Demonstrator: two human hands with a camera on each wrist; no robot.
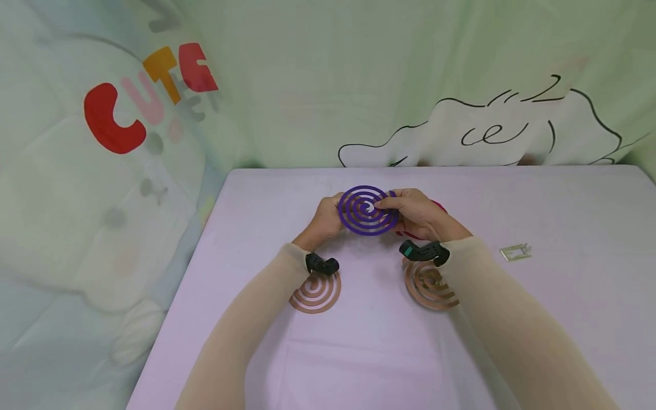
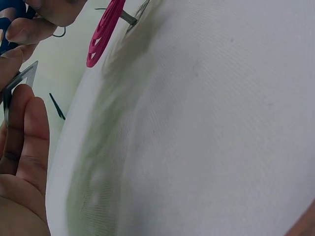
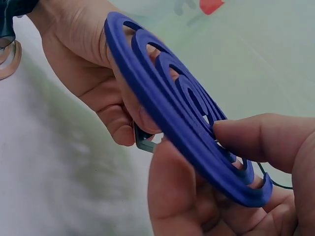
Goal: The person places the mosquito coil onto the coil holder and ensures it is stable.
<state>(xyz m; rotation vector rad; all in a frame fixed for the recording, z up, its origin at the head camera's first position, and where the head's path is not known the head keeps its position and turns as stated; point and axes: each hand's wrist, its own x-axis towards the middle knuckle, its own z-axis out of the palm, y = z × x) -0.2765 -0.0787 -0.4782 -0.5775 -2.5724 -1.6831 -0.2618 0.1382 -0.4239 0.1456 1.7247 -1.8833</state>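
Observation:
A blue-purple spiral mosquito coil (image 1: 365, 230) is held up above the table. My right hand (image 1: 417, 213) pinches it between thumb and fingers near its centre and edge. My left hand (image 1: 328, 217) is behind the coil's left side, partly hidden by it. In the right wrist view, a small angular metal coil stand (image 3: 146, 144) sits in the left hand's fingers, close behind the coil. The left wrist view shows the same stand's frame (image 2: 30, 74) at the fingertips. Beyond the right hand, a pink-red coil (image 2: 105, 34) stands tilted on a metal stand (image 2: 129, 18).
Two brown coils lie nearer me, one (image 1: 328, 302) by the left forearm, another (image 1: 417, 290) partly under the right wrist. A flat metal stand (image 1: 516, 251) lies to the right on the white table (image 1: 574, 319). Printed curtains (image 1: 307, 85) hang behind.

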